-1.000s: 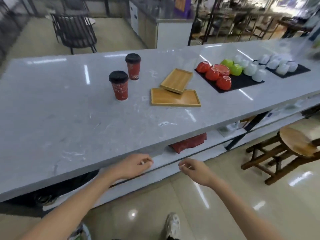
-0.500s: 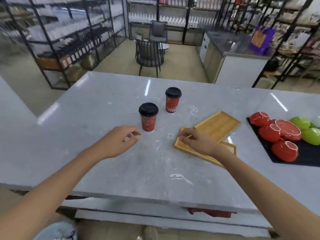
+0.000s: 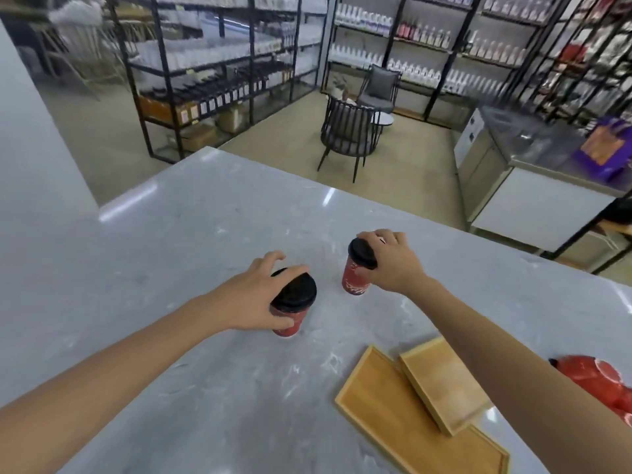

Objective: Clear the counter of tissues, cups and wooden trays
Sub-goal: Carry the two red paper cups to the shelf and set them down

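Two red paper cups with black lids stand on the grey marble counter (image 3: 191,234). My left hand (image 3: 253,302) wraps around the near cup (image 3: 294,302), fingers over its lid and side. My right hand (image 3: 390,265) grips the far cup (image 3: 355,275) from its right side. Two wooden trays lie at the lower right: a large flat tray (image 3: 393,425) on the counter and a smaller tray (image 3: 441,381) resting tilted across it. No tissues show.
Red bowls (image 3: 602,381) sit at the right edge, partly behind my right forearm. Beyond the counter are a dark chair (image 3: 349,131), a small round table, black shelving racks with bottles, and a steel-topped cabinet (image 3: 526,186) at right.
Both hands rose from below the counter edge, reached over it, and closed on the two cups. The view swung up and left and moved closer to the counter.
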